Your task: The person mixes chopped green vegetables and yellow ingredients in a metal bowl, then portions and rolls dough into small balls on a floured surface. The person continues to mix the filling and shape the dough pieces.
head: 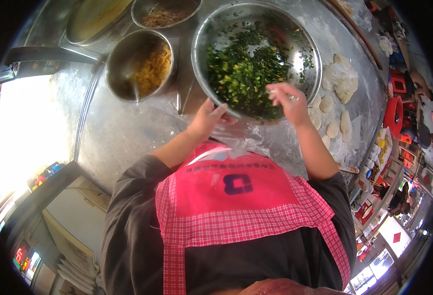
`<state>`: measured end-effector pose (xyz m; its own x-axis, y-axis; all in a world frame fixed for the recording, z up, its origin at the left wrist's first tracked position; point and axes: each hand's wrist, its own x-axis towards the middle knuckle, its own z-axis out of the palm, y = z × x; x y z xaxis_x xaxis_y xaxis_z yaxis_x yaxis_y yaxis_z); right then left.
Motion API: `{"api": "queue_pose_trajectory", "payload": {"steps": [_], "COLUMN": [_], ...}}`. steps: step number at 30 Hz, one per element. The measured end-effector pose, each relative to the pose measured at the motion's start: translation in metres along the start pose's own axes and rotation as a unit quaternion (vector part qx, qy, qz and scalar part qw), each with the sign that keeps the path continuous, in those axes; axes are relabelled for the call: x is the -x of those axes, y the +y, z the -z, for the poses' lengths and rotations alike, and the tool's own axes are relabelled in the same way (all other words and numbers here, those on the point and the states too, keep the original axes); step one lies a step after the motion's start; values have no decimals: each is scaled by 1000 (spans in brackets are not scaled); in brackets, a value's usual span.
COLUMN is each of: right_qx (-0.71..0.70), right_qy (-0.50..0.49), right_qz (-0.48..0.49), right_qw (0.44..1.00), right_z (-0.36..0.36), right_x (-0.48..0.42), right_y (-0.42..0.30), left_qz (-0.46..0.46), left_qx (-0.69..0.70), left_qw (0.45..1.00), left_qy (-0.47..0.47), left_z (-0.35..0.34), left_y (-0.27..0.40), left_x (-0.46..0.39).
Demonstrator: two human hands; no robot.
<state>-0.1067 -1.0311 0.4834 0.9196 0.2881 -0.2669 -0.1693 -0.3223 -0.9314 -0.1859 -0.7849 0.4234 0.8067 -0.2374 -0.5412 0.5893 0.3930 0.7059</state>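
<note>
A large stainless steel bowl [195,55] stands in front of me, holding chopped green leaves with small yellow bits [244,70]. My left hand [212,117] grips its near rim, thumb up at the edge and fingers below. Over the near right part of the bowl is my right hand [288,101], fingers curled close together above the greens. A small pale, shiny spot shows at its fingers; whether it is a ring or part of a thin utensil, I cannot tell. The greens look blurred near the bowl's left side.
Left of the bowl stand a steel pot with yellow filling [152,70] and a bowl of brown filling [166,16]. Several dough pieces [332,129] and plastic-covered dough [343,83] lie on the floury metal table [128,147] at right. A rolling pin [347,168] lies near my right elbow.
</note>
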Motion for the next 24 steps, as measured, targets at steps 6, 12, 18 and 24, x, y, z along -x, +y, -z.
{"api": "queue_pose_trajectory", "payload": {"steps": [6,12,18,24], "right_qx": [287,73,74,-65], "right_qy": [-40,147,1,111], "right_qz": [290,77,40,-20], "right_qw": [912,983,996,991], "right_z": [-29,39,5,50], "right_x": [-33,-49,-47,-100], "right_y": [23,45,45,55], "left_qz": [6,-1,3,7], "left_qx": [-9,-14,-18,-6], "left_qw": [1000,1000,1000,1000], "left_qy": [-5,3,-4,-13], "left_z": [-3,3,-1,7], "left_y": [5,-3,3,-5], "left_x": [1,-3,-1,-4]}}
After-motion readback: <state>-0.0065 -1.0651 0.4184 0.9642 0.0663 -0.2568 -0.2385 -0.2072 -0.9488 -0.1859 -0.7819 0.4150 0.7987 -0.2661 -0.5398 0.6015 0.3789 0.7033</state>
